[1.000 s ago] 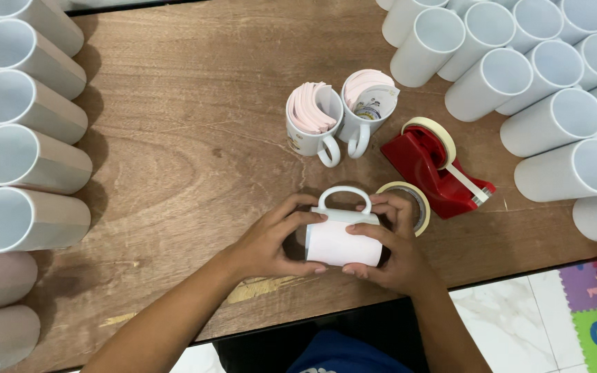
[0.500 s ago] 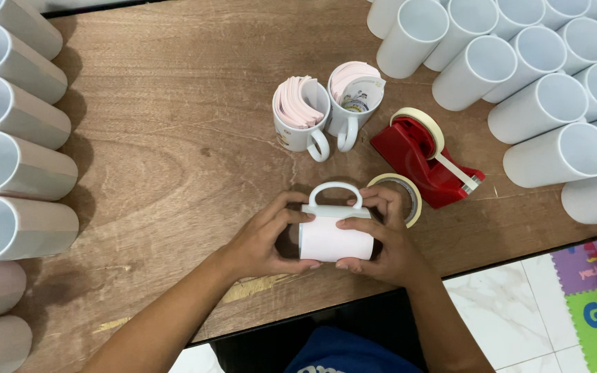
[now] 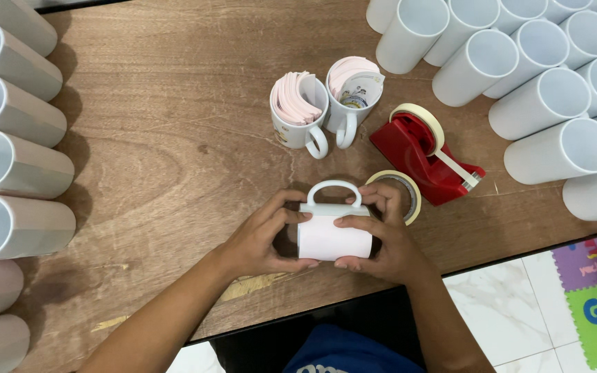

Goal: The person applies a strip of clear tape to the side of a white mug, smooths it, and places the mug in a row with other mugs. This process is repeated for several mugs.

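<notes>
White mug (image 3: 333, 235) gripped by left hand (image 3: 260, 238) and right hand (image 3: 381, 242), handle up; tape roll (image 3: 399, 193) just beside.

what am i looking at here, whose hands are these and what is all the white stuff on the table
This is no machine: a person wears a camera on the head, so the single picture looks straight down at their own two bare hands over a brown wooden table.

The left hand and right hand together hold a white ceramic mug wrapped in white paper, lying on its side with its handle pointing away from the person.

Just beyond it stand two white mugs stuffed with pinkish paper sheets. To their right sits a red tape dispenser, with a loose roll of pale tape lying flat beside the right hand.

The white stuff on both sides is rows of plain white mugs: one row on the left and a bigger cluster at the upper right.
</notes>
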